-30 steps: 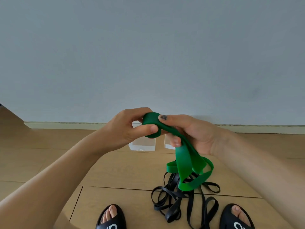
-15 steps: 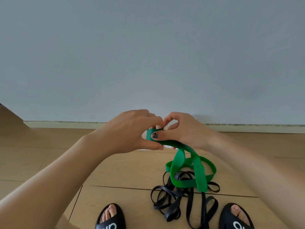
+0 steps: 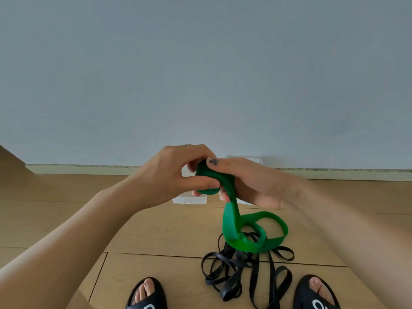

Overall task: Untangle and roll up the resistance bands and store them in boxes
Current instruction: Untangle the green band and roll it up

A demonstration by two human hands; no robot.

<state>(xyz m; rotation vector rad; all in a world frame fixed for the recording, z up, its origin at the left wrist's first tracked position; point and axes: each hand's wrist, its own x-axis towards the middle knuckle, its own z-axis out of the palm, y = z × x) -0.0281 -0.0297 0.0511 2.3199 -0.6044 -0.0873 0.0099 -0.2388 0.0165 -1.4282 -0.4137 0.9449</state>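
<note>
Rolling the green band (image 3: pixel 231 221) into a coil, mid-step. Coil (image 3: pixel 206 180) is held up in front of the two clear boxes (image 3: pixel 189 198), which sit on the floor (image 3: pixel 156 230) by the skirting, mostly hidden behind the hands.

Left hand (image 3: pixel 176 175): fingers curled round the coil, thumb under it. Right hand (image 3: pixel 252 184): thumb pressed on top of the coil, fingers wrapped under the strip where it leaves the roll. Both are closed on the green band.

Free tail drops from the coil, nearer the person than the boxes, and loops loosely on top of the black band (image 3: pixel 245 270), which lies tangled on the floor between the sandals (image 3: pixel 147 295).

How to do it well, my read:
- Keep the left thumb clamped so the core doesn't spring open; rubber wants to unwind.
- Feed with the right hand, strip flat, edges aligned. There looks to be a twist in the hanging loop; flatten it before it reaches the roll.
- Light tension only, or the tail drags the black band up with it.
- Lift the tail clear of the black tangle first if it snags.
- Roll tight enough to fit a box; can't judge box fit from here.

Black band not yet touched.
</note>
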